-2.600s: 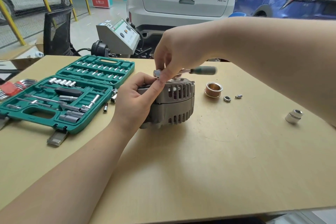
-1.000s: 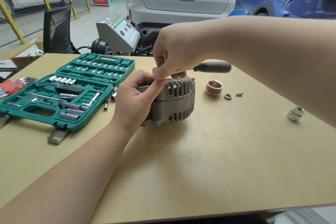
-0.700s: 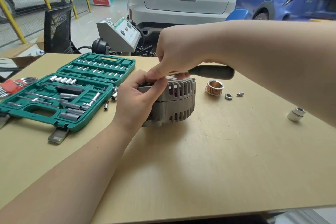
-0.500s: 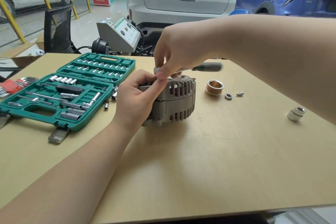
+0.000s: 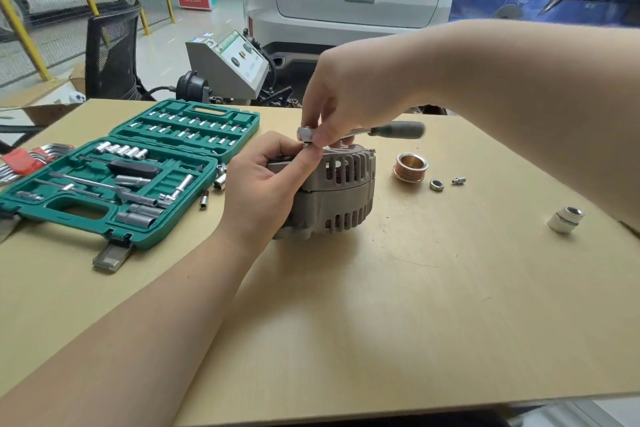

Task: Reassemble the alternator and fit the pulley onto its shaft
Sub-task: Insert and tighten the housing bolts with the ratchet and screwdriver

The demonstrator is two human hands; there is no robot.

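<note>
Two hands engaged: left hand grips alternator upright on desk, right hand pinches ratchet head over housing bolt; keep socket square, brace firmly; pulley waits nearby, unfitted.

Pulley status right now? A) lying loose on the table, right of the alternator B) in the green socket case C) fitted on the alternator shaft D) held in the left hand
A: the pulley lies on the table, apart from the alternator and next to a small nut.
</note>
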